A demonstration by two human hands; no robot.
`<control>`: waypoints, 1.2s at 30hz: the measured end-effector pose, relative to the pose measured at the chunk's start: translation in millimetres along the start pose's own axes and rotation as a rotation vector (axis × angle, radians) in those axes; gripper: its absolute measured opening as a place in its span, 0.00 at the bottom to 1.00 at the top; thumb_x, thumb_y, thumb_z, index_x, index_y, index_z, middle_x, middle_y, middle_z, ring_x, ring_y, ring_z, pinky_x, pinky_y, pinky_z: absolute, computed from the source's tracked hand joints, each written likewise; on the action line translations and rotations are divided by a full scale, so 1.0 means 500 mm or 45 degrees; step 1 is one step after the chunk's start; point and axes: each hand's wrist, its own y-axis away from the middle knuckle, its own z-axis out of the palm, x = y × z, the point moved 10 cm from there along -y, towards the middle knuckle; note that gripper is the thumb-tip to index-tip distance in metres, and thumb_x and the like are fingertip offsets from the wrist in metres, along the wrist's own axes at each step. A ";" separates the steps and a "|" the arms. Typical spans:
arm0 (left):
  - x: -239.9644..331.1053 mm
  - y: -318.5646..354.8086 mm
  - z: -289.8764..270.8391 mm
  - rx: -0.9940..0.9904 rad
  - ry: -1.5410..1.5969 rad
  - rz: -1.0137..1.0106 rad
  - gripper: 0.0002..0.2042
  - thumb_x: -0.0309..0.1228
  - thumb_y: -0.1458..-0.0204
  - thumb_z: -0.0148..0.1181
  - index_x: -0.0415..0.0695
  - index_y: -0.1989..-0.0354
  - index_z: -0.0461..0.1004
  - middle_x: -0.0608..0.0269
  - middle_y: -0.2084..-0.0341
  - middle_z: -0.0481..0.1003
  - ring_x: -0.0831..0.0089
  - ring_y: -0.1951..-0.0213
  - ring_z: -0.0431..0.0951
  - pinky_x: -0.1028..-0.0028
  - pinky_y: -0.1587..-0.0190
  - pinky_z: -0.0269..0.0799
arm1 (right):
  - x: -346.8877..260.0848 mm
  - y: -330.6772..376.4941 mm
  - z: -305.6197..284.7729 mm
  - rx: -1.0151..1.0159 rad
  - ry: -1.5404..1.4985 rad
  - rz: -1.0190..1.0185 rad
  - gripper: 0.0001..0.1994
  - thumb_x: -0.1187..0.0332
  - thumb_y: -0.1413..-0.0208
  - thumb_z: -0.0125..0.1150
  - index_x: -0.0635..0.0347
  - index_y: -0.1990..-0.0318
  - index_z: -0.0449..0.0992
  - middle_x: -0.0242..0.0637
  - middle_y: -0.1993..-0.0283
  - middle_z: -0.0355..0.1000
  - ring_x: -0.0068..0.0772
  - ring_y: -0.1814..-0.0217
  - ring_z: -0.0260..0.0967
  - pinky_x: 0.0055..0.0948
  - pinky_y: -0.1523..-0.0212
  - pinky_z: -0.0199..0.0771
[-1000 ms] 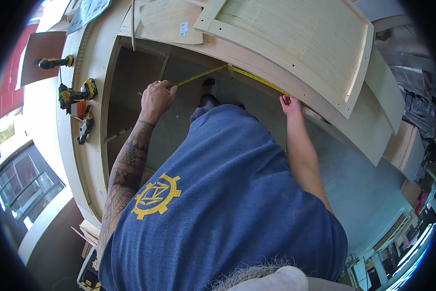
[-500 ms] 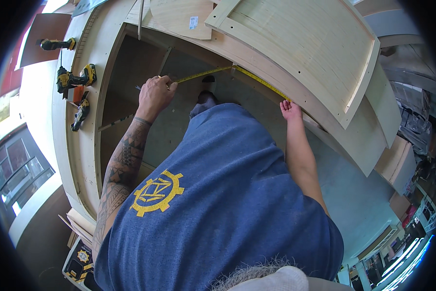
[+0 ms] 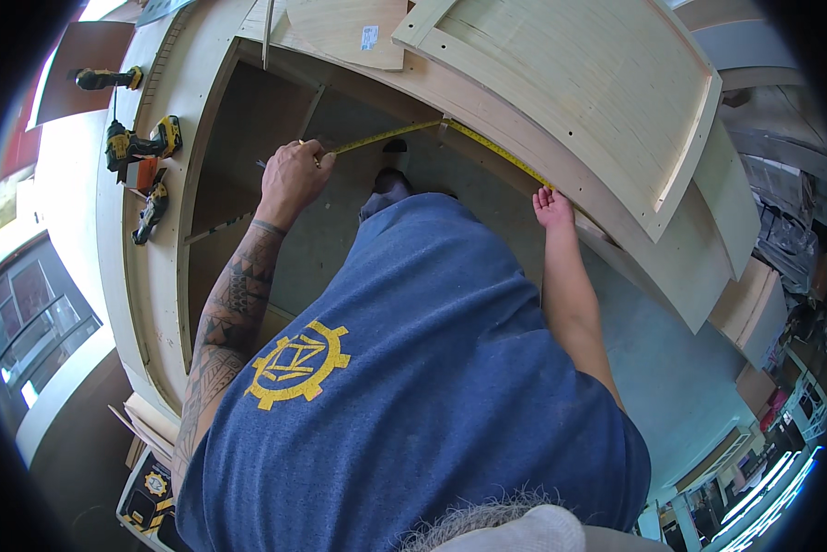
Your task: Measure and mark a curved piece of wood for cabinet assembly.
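1. Left hand is closed in a fist around one end of the yellow tape measure. It sits inside the open cavity of the curved plywood cabinet, just off the left inner wall.
2. Right hand has fingers extended and pressed flat, pinning the other end of the tape against the cabinet's curved right rail. Not a full grip, more a press with the fingertips.
3. The tape runs taut from the left hand up to the back corner of the cavity, bends there, then follows the curved rail down to the right hand.
4. Curved slatted panel lies on top of the cabinet above the right hand, overhanging the rail.
5. A flat plywood offcut with a small white sticker sits at the top edge, just left of the panel.
6. Three yellow-and-black cordless drills lie on the cabinet's left top surface, well apart from both hands.
7. Person's shoe shows on the grey floor inside the cavity, between the hands.
8. Yellow-and-black tool case is at lower left, beside the left elbow.
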 end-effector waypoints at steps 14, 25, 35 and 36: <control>-0.001 0.000 -0.001 0.005 0.014 0.022 0.15 0.42 0.46 0.60 0.42 0.66 0.82 0.49 0.68 0.80 0.52 0.59 0.81 0.57 0.52 0.75 | -0.004 0.010 -0.001 -0.031 0.005 -0.038 0.08 0.62 0.30 0.53 0.55 0.57 0.74 0.29 0.59 0.74 0.30 0.52 0.72 0.43 0.35 0.68; 0.000 -0.005 0.010 0.011 0.014 0.032 0.15 0.43 0.46 0.59 0.43 0.66 0.82 0.49 0.67 0.80 0.51 0.58 0.80 0.56 0.52 0.75 | -0.004 0.013 0.005 -0.013 0.019 -0.034 0.09 0.61 0.31 0.54 0.54 0.58 0.75 0.28 0.59 0.74 0.29 0.50 0.71 0.41 0.34 0.66; 0.008 -0.007 0.004 0.007 0.005 0.025 0.16 0.44 0.47 0.59 0.43 0.65 0.82 0.49 0.67 0.80 0.52 0.58 0.80 0.57 0.52 0.75 | -0.005 0.010 0.000 -0.012 0.011 -0.045 0.07 0.61 0.31 0.54 0.52 0.57 0.75 0.27 0.58 0.76 0.27 0.54 0.73 0.41 0.38 0.69; 0.010 -0.007 0.003 0.007 0.000 0.029 0.16 0.44 0.47 0.59 0.43 0.65 0.82 0.49 0.67 0.80 0.52 0.58 0.80 0.57 0.52 0.75 | -0.006 0.013 0.003 -0.014 0.016 -0.051 0.07 0.61 0.31 0.54 0.52 0.57 0.75 0.27 0.58 0.76 0.27 0.54 0.73 0.40 0.38 0.69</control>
